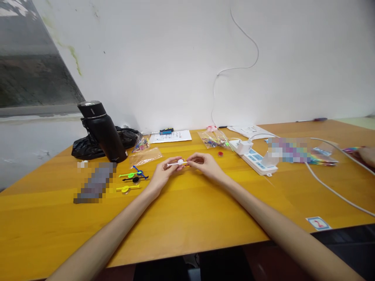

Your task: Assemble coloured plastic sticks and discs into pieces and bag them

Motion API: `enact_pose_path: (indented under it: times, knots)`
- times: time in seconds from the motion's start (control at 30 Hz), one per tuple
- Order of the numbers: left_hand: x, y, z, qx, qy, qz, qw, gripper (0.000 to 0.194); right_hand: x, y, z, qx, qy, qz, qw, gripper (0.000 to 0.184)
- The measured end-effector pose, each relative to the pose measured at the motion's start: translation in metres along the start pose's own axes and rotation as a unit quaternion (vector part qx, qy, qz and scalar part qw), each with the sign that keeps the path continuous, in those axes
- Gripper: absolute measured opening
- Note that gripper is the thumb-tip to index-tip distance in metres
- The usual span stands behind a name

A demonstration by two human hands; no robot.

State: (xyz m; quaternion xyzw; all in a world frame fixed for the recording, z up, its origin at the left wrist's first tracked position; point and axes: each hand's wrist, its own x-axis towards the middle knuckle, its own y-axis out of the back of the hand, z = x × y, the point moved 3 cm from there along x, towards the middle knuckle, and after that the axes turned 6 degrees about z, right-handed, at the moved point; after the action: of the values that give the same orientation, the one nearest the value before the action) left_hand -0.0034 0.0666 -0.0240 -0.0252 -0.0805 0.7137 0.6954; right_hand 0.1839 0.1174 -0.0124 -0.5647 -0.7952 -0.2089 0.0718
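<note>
Above the middle of the table, my left hand (164,174) and my right hand (205,165) pinch a small white spinner arrow (179,162) between them. Its round hub sits at the centre, and each hand grips towards one end. Left of my left hand lie more spinner arrows: a green one (131,175), a blue one (140,172), a black one (135,179) and a yellow one (125,189). A small red round piece (220,154) rests beyond my right hand. An unfolded clear plastic bag (145,157) is behind my left hand.
At the left stand a black bottle (104,132) and a blurred-out phone (96,183). A bag of small coloured parts (215,139) and a white power strip (256,160) with cables are to the right. Another person's hand (367,156) shows at the right edge.
</note>
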Motion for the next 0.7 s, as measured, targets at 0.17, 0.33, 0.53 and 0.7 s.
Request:
enact_pose_path:
  times: [0.17, 0.33, 0.53, 0.7]
  knots:
    - [-0.001, 0.0, 0.002, 0.007, -0.002, -0.002, 1.0, 0.049, -0.002, 0.002, -0.005, -0.053, 0.025, 0.008, 0.998, 0.017]
    - [0.001, 0.001, 0.0, 0.024, -0.023, -0.019, 0.999, 0.057, -0.006, -0.001, -0.011, -0.126, 0.071, 0.004, 0.989, 0.015]
    - [0.009, 0.009, -0.008, 0.059, -0.039, -0.001, 0.997, 0.06, -0.01, -0.006, -0.016, -0.173, 0.107, -0.027, 0.979, 0.018]
    - [0.01, 0.01, -0.009, 0.043, -0.037, 0.01, 0.998, 0.054, -0.012, -0.007, -0.016, -0.191, 0.072, -0.043, 0.978, 0.023]
